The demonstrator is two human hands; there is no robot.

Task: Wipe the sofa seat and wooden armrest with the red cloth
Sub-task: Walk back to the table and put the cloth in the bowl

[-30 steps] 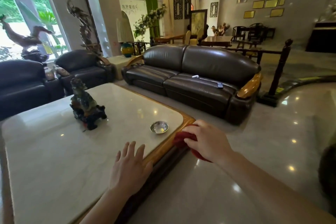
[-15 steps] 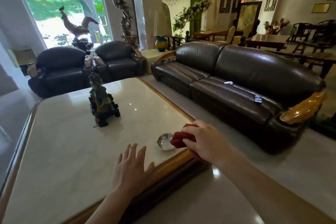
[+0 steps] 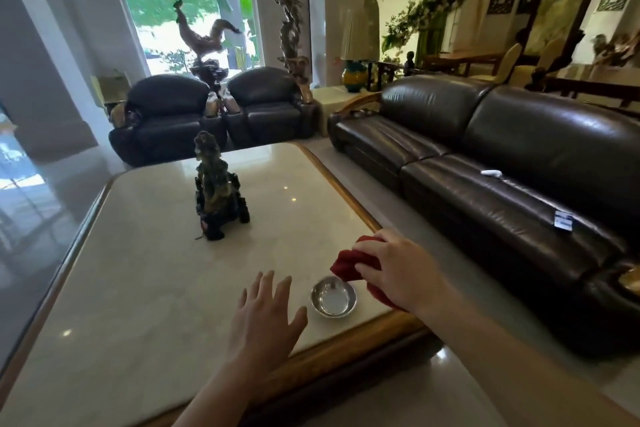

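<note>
My right hand [image 3: 398, 270] is closed around the bunched red cloth [image 3: 349, 262], held just above the right edge of the marble table [image 3: 138, 288]. Flat over the table's near edge, my left hand [image 3: 266, 319] has its fingers spread and holds nothing. The dark brown leather sofa [image 3: 519, 156] runs along the right side, a floor gap away from the table. Its far wooden armrest [image 3: 358, 102] shows at the left end; the near wooden armrest [image 3: 632, 279] is cut off by the frame's right edge.
A small metal bowl [image 3: 333, 295] sits between my hands. A dark figurine [image 3: 216, 191] stands mid-table. On the sofa seat lie a white object [image 3: 491, 173] and a small dark card [image 3: 562, 219]. Two black armchairs [image 3: 266, 104] stand beyond the table.
My view has swung left, so the sofa slid to the right of the frame. My right hand with the cloth moved from beyond the table corner to over its edge, next to the bowl.
</note>
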